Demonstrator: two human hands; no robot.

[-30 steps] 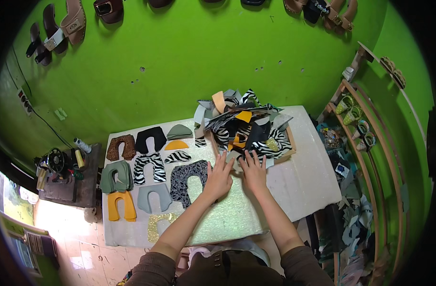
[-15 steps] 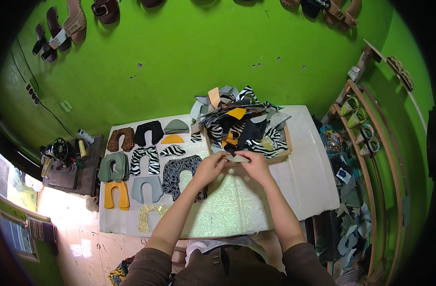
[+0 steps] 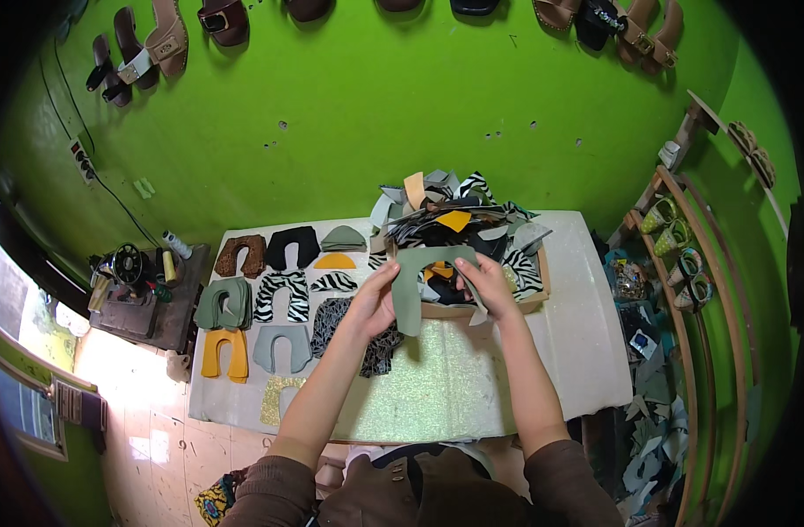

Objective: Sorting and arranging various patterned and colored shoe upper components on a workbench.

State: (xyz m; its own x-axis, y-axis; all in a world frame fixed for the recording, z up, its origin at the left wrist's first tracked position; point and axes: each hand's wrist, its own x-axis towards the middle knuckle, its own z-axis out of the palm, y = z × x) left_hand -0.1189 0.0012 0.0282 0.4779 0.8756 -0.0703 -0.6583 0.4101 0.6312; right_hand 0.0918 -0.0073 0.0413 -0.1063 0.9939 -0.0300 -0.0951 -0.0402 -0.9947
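Between my two hands a U-shaped olive-green cut piece of leather-like material (image 3: 408, 299) is held up above the table, its legs hanging down. My left hand (image 3: 375, 300) pinches its left side. My right hand (image 3: 492, 285) grips the right side, where the leg is partly turned or folded. Right behind the piece stands a cardboard box (image 3: 543, 274) heaped with scraps in zebra print, black, grey, green and orange. The raised piece hides part of the box's front.
Sorted cut pieces lie on the white table (image 3: 560, 351): a green U-shaped stack (image 3: 210, 303), zebra (image 3: 282, 283), orange (image 3: 213, 351), grey (image 3: 265, 350) and gold glitter (image 3: 270, 400). A sewing machine (image 3: 129, 263) stands left; a wooden rack (image 3: 683, 228) with shoes, right.
The olive-green piece, earlier bunched low at the box's front, is now raised and spread out between both hands. My hands have moved apart, and the view has shifted slightly.
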